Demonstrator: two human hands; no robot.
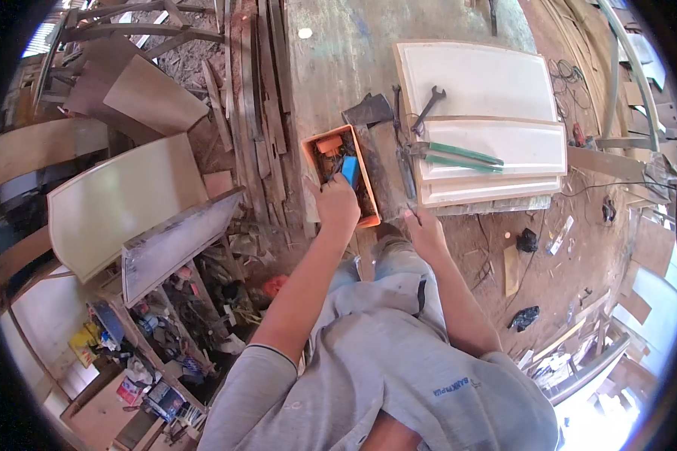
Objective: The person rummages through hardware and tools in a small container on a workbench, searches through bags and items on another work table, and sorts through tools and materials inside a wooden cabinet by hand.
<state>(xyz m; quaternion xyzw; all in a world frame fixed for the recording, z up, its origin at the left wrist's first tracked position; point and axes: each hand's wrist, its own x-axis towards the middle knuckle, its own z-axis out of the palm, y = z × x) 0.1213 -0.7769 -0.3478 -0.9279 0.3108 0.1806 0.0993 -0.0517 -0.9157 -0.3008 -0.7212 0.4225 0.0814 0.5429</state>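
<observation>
My left hand (335,201) is at the near left side of an orange plastic box (367,188), gripping its wall. One finger lies outside the wall; others reach inside, by a blue object (349,171). An orange piece (329,145) and small dark items also lie in the box. My right hand (426,231) is closed at the near edge of the workbench (331,68); what its fingers hold, if anything, is too small to tell. Beyond it lie a chisel-like tool (405,173) and green-handled pincers (459,156).
White panels (474,79) are stacked on the bench's right, with an open-ended wrench (429,109) on them. A dark blade-like tool (368,110) lies behind the box. Timber strips (267,90) and leaning boards (128,203) crowd the left. Scraps and cables litter the right-hand floor.
</observation>
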